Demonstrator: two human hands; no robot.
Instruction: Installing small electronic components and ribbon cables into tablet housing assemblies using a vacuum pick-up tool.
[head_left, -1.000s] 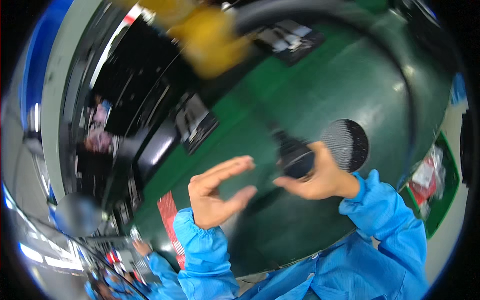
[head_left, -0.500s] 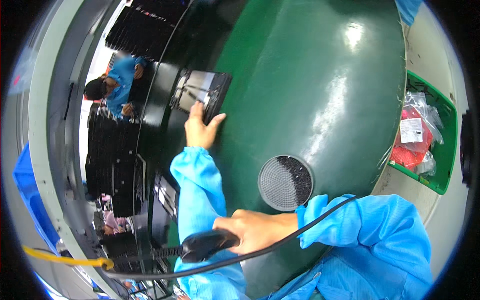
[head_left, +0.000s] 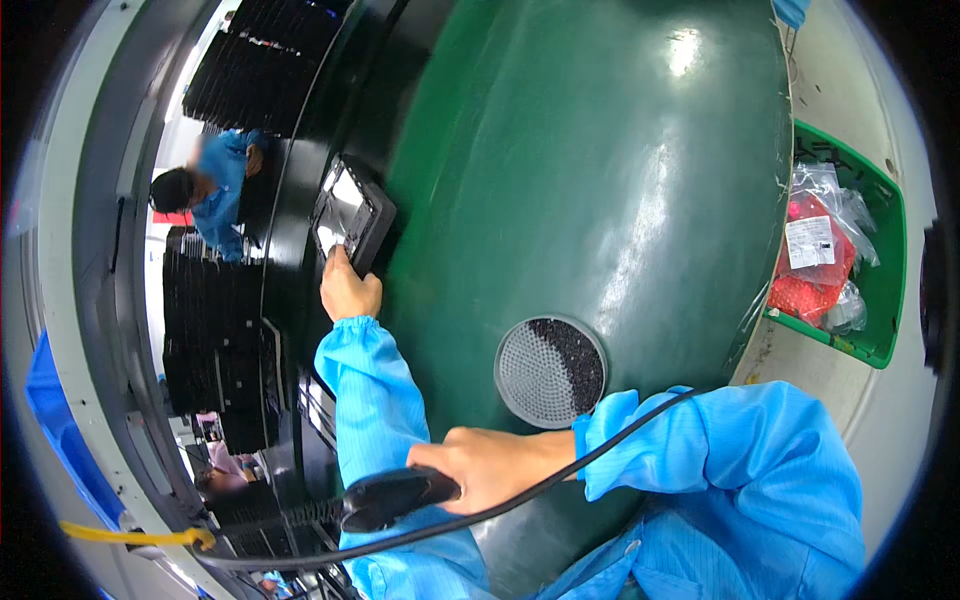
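My left hand [head_left: 350, 292] reaches to a black rectangular housing [head_left: 373, 228] with a shiny, mirror-like panel. Its fingers grip the housing's near end, at the left side of the green bench mat [head_left: 560, 150]. Closer to me, my right hand [head_left: 480, 468] is wrapped round the black handle of a corded electric screwdriver [head_left: 395, 502], held over my left forearm. The screwdriver's tip cannot be made out. A round grey dimpled dish [head_left: 530, 375] sits beyond my right wrist, with many tiny dark screws [head_left: 580, 365] heaped along its right side.
A black cable [head_left: 560, 492] arcs across the foreground to a yellow strap [head_left: 130, 535]. Stacks of black panels [head_left: 210, 330] stand at left, with a person in blue [head_left: 222, 180] beyond. Off the bench's right edge is a green bin [head_left: 885, 330] of bagged red parts [head_left: 815, 290].
The housing has shifted left and turned, and now looks tilted. My left hand went from spread fingers on it to a grip at its near end. The right hand still holds the screwdriver.
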